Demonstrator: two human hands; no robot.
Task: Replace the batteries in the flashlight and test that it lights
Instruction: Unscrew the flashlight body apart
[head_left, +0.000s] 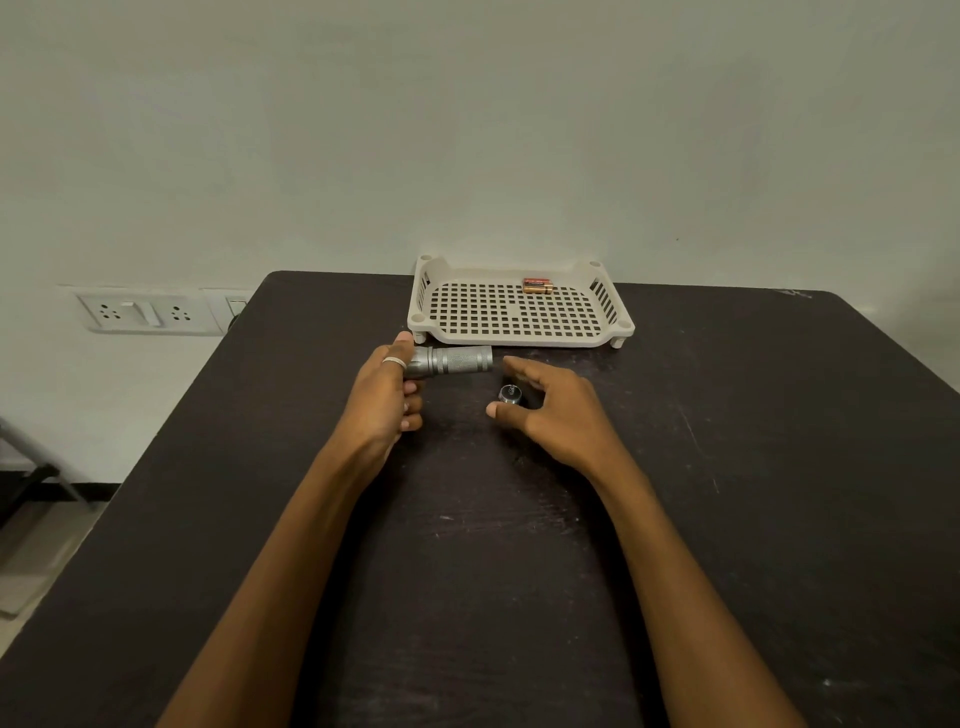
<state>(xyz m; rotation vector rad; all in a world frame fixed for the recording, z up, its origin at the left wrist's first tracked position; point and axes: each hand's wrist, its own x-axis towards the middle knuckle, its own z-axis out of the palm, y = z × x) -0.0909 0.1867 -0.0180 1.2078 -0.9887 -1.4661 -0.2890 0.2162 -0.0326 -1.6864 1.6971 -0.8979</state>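
My left hand (387, 389) grips the head end of a grey metal flashlight (454, 360), which lies level with its open tail pointing right. The flashlight's tail cap (511, 394) stands on the dark table (727, 467) just below that open end. My right hand (556, 410) hovers over the cap with fingers spread and relaxed, thumb and forefinger on either side of it, holding nothing. Two copper-and-black batteries (537, 285) lie side by side at the back of a beige perforated tray (519, 332).
The tray stands at the table's far edge against a pale wall. A wall socket panel (145, 312) is mounted to the left, beyond the table's left edge. A chair frame (31, 467) shows low at the far left.
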